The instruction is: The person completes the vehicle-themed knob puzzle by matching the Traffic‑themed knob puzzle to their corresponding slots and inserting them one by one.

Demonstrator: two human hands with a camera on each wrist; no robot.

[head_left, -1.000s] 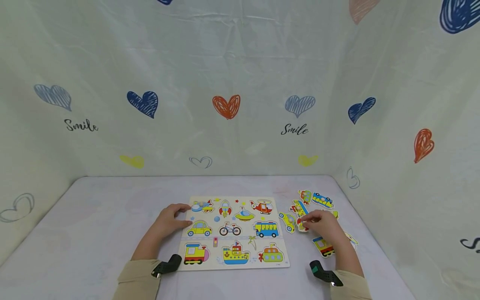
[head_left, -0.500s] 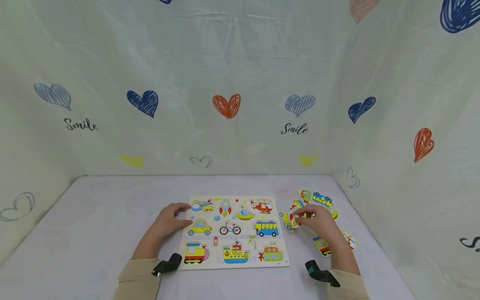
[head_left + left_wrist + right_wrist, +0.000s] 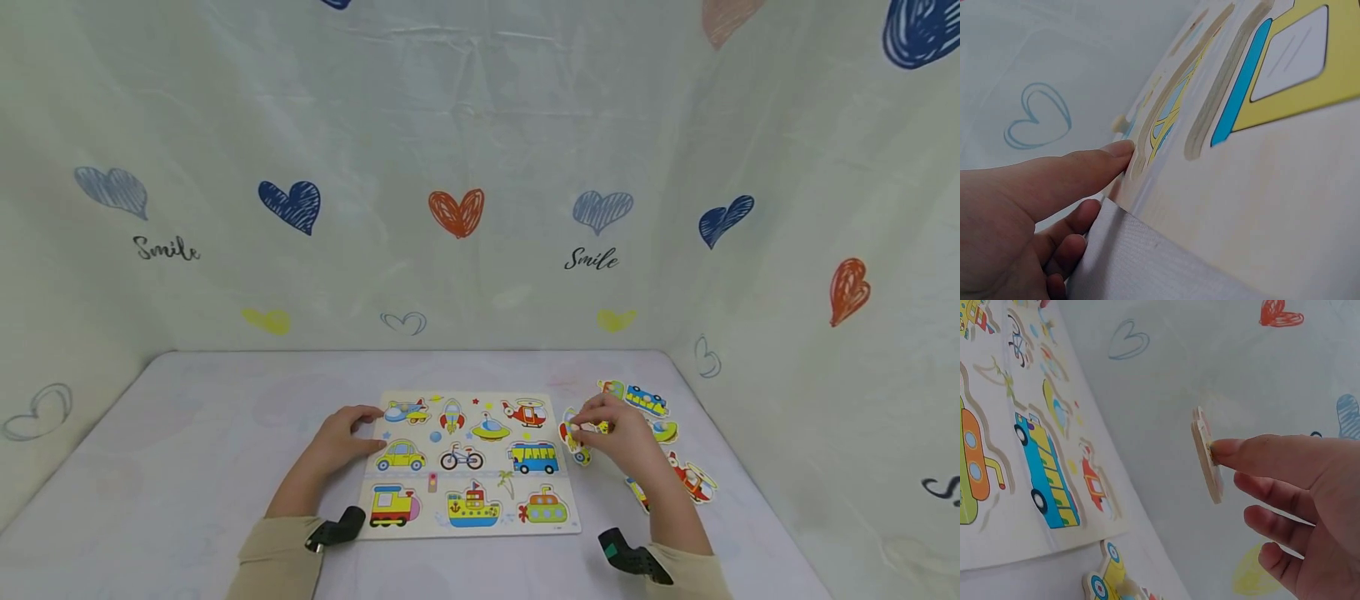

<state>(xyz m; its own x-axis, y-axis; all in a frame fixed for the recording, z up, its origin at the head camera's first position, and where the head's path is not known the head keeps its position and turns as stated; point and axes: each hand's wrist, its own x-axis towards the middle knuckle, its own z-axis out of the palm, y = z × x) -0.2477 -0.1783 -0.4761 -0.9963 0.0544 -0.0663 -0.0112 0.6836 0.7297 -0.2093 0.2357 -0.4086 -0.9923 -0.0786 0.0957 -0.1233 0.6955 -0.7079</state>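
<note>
A flat wooden puzzle board [image 3: 487, 483] with printed vehicles lies mid-table. The left hand [image 3: 339, 440] rests at its left edge, thumb and forefinger apart; in the left wrist view the thumb [image 3: 1079, 178] touches the board's rim and other fingers curl beside it. Just off the board's right edge, the right hand [image 3: 615, 429] pinches a small colourful puzzle piece [image 3: 567, 427] between thumb and fingertips. That piece appears almost edge-on in the right wrist view, raised off the table, its picture mostly hidden. A yellow car piece [image 3: 581, 456] lies just below it.
Loose pieces lie right of the board: a blue bus [image 3: 647, 401], a green and yellow one [image 3: 664, 431], a red helicopter [image 3: 696, 481], and one partly under the right forearm [image 3: 636, 492]. A curtain with printed hearts [image 3: 456, 213] hangs behind the table.
The right hand has lifted a piece out of the loose pile and moved it left, towards the board's right edge. The helicopter piece is now uncovered. The left hand has stayed in place.
</note>
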